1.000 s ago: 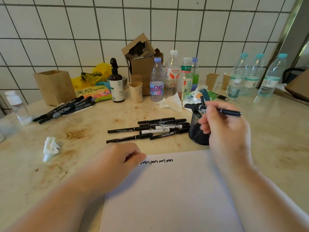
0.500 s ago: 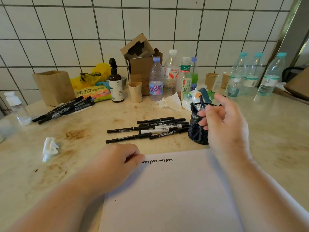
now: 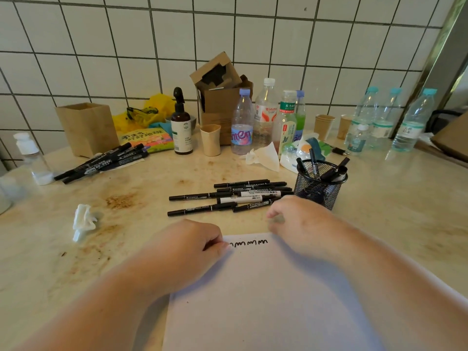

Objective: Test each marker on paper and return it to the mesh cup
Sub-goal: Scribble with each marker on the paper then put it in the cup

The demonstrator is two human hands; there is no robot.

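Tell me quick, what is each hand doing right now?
Left hand: closed, curled, resting on the paper corner, gripping nothing.
Right hand: open, empty, near the loose markers.

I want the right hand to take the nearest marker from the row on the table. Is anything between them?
Nothing visible. The right hand is empty, fingers loosely curled, just right of the nearest marker, with only table beside them. The mesh cup stands behind the hand, off that path.
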